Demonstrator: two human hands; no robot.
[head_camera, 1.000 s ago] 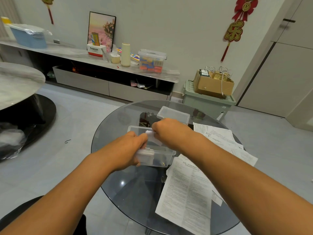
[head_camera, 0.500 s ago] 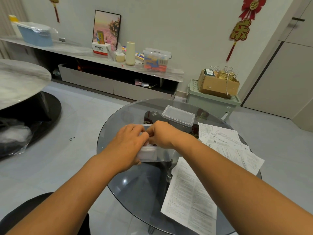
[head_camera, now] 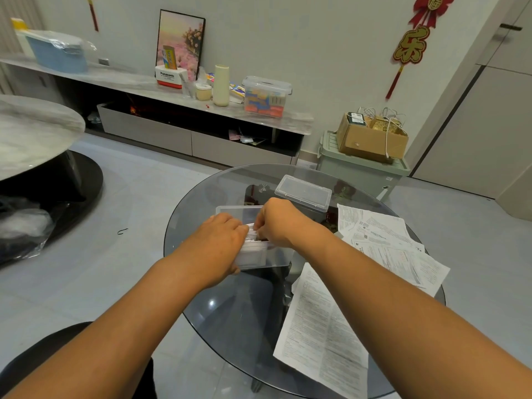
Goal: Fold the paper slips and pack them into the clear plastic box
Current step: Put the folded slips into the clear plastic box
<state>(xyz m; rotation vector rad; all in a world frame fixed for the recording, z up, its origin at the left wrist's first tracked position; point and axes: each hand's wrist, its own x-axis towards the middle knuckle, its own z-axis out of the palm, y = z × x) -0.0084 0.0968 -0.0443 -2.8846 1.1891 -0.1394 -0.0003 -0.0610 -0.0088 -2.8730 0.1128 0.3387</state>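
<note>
Round glass bench [head_camera: 218, 318]; big loose paper sheets [head_camera: 322, 326] at 3 o'clock of the box. Clear plastic box [head_camera: 270, 259] mid-bench, long side running 10 to 4 o'clock. Left hand [head_camera: 218, 246] at 9 o'clock, right hand [head_camera: 277, 221] at 1 o'clock, both equally near. Folded slips [head_camera: 252, 236] standing inside, between both hands' curled fingers, seemingly pinched.
</note>
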